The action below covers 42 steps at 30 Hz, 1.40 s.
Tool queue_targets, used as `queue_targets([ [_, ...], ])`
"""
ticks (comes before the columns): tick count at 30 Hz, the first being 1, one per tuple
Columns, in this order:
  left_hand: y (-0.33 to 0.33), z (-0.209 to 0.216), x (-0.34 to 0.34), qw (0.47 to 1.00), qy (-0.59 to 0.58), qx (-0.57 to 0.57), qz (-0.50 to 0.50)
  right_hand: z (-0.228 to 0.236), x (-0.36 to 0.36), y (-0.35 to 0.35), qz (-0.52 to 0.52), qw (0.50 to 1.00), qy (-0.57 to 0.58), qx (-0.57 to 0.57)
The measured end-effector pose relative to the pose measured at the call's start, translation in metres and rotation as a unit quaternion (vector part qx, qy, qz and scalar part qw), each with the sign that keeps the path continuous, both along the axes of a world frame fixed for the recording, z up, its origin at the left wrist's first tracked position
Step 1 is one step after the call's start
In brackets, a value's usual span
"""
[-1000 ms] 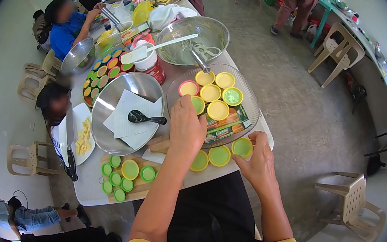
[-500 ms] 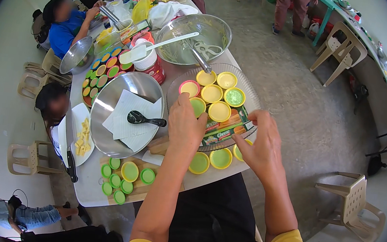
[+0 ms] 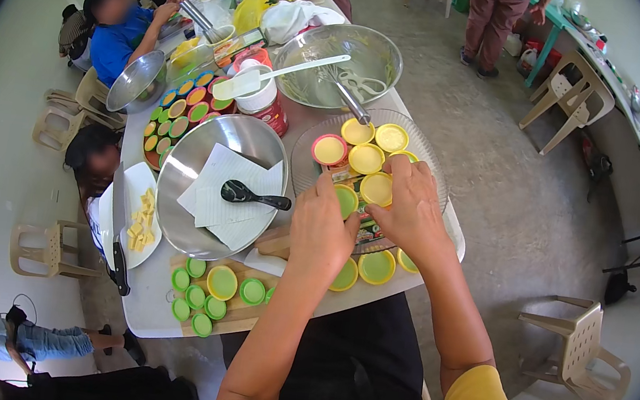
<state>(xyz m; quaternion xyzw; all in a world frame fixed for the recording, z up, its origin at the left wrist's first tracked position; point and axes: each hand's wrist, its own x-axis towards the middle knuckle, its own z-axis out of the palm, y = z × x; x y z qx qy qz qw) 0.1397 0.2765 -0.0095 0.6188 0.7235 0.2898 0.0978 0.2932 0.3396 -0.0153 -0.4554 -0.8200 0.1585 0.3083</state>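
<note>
Pinching a green-filled cup point(image 3: 346, 198) in the left hand point(image 3: 323, 220), at the near left of the clear plate point(image 3: 423, 141). Facing mouth-up, round, with its broad plane level. Bracketing a cream-filled cup point(image 3: 374, 186) with the right hand point(image 3: 415, 208); cannot tell whether gripping.

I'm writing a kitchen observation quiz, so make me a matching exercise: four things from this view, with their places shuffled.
Things
1. Black spoon
2. Spatula
3. Yellow pieces
4. Left hand

Places
A. On the white plate
B. At a green-filled cup
C. Resting across the tub
D. On paper in the steel bowl

Pairs: 1-D, 2-C, 3-A, 4-B
</note>
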Motion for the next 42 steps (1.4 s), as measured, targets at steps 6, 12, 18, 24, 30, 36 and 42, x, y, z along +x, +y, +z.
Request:
queue_targets([
  [6, -0.007, 0.004, -0.004, 0.999, -0.008, -0.029, -0.012, -0.002, -0.007, 0.001, 0.012, 1.000, -0.018, 0.023],
  [12, -0.025, 0.014, -0.005, 0.999, -0.008, 0.011, -0.034, 0.002, -0.008, 0.003, 0.032, 0.998, -0.049, 0.021],
  [18, -0.059, 0.032, -0.011, 0.997, -0.014, 0.037, -0.067, 0.006, -0.012, 0.000, 0.040, 0.996, -0.073, -0.012],
  [24, -0.107, 0.037, -0.028, 0.997, -0.036, 0.046, -0.059, 0.008, -0.025, -0.023, 0.038, 0.996, -0.072, 0.037],
  [30, -0.155, 0.044, -0.043, 0.996, -0.063, 0.032, -0.049, 0.010, -0.037, -0.045, 0.035, 0.996, -0.075, 0.010],
  [36, -0.183, 0.042, -0.050, 0.997, -0.056, 0.028, -0.042, 0.009, -0.031, -0.052, 0.019, 0.998, -0.052, -0.029],
  [42, -0.200, 0.040, -0.052, 0.998, -0.049, 0.019, -0.033, 0.036, -0.011, -0.064, -0.023, 0.998, -0.013, -0.053],
])
